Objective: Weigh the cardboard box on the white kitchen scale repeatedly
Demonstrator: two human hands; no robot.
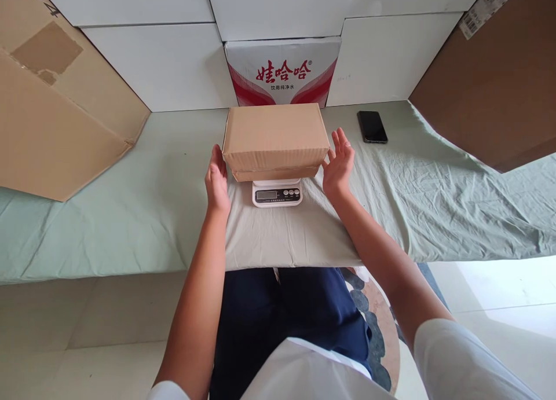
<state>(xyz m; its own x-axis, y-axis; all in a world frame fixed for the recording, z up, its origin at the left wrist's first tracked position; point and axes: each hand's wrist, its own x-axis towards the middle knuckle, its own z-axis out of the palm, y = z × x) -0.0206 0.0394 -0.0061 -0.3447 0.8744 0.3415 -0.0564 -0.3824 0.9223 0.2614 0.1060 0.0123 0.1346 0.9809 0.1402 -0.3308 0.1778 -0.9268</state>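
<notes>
A closed brown cardboard box (278, 129) rests on a small white kitchen scale (278, 196) and hides most of its platform. The scale's dark panel with a display and buttons faces me; no reading can be made out. My left hand (217, 180) is upright at the box's left side, fingers straight and close to the cardboard. At the right side, my right hand (339, 164) has its fingers spread near the box's corner, palm turned inward. Whether either hand touches the box is hard to tell. Neither one wraps around it.
A black smartphone (372, 127) lies on the pale green cloth (169, 215) to the right. Behind the box stands a white and red carton (282, 70) with Chinese lettering. Large cardboard pieces flank the table at left (65, 116) and right (490, 87).
</notes>
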